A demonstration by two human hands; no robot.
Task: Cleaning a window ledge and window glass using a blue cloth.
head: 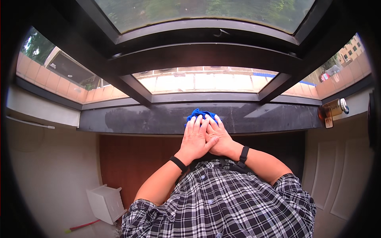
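A crumpled blue cloth lies on the dark stone windowsill, near the middle of its length. My left hand presses down on the cloth with its fingers over the near side. Beside it, my right hand also rests on the cloth, and the two hands overlap slightly at the thumb. Both hands cover part of the cloth, so its underside and near edge are hidden. Faint smears and reflections show on the sill's glossy surface.
At the sill's right end is a bottle of brown liquid with a pale cap. Dark window frames rise behind the sill. A white stool stands on the floor at lower left, close to a red-handled stick. A white cable runs along the left wall.
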